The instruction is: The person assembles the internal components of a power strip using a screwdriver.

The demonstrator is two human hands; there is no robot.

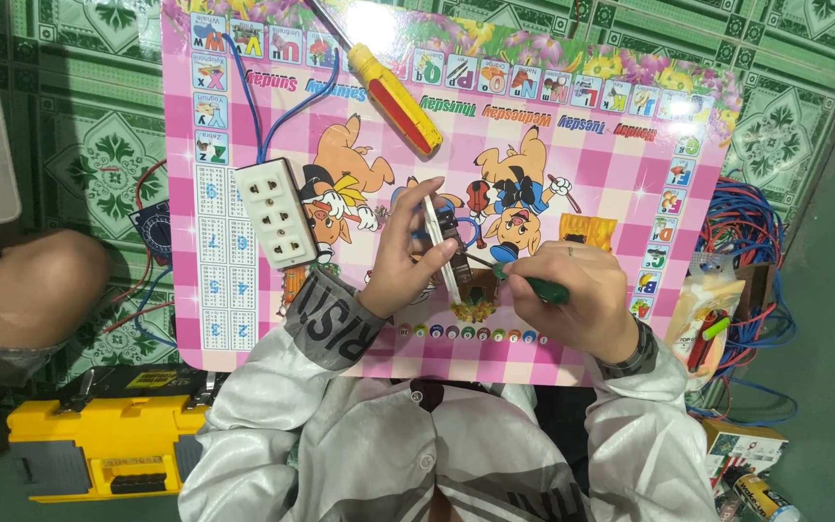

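Note:
My left hand (404, 259) grips a small white switch plate (440, 242) on its edge, its dark back with wires turned to the right. My right hand (572, 295) is shut on a green-handled screwdriver (533, 285) whose tip points left into the back of that plate. Both hands work above a pink children's picture table (244, 290). A white multi-socket block (275, 213) with blue wires lies left of my left hand. Farther back a yellow and red screwdriver (396, 99) lies on the table.
A yellow tool case (99, 449) sits on the green patterned floor at lower left. Coils of blue and red wire (746, 232) and a bag of small parts (707, 319) lie right of the table. My knee (36, 285) shows at the left.

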